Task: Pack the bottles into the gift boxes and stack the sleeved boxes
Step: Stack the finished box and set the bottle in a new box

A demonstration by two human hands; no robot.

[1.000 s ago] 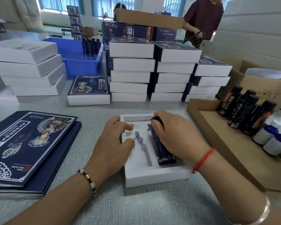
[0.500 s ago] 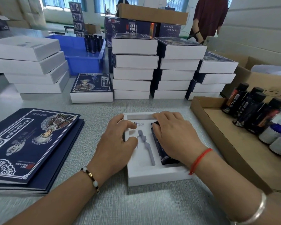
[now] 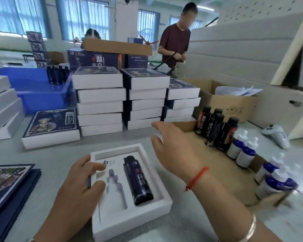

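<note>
An open white gift box [image 3: 154,209] lies in front of me on the grey table. A dark blue bottle [image 3: 139,180] lies in its right slot; a narrow slot beside it shows a grey shape. My left hand [image 3: 82,184] rests on the box's left side, fingers flat. My right hand [image 3: 171,152] hovers open above the table to the right of the box, holding nothing. Several dark bottles [image 3: 215,128] and white bottles with blue labels [image 3: 243,149] stand on a cardboard tray [image 3: 217,170] at the right.
Stacks of sleeved boxes [image 3: 101,100] stand behind the open box, and one sleeved box [image 3: 51,128] lies alone at the left. Flat blue sleeves [image 3: 5,186] lie at the near left. A blue bin [image 3: 37,91], plain white boxes [image 3: 2,109] and a person [image 3: 175,42] are farther back.
My right hand has let go of the dark bottle, which now lies in its slot, and has lifted away to the right. The camera has tilted up.
</note>
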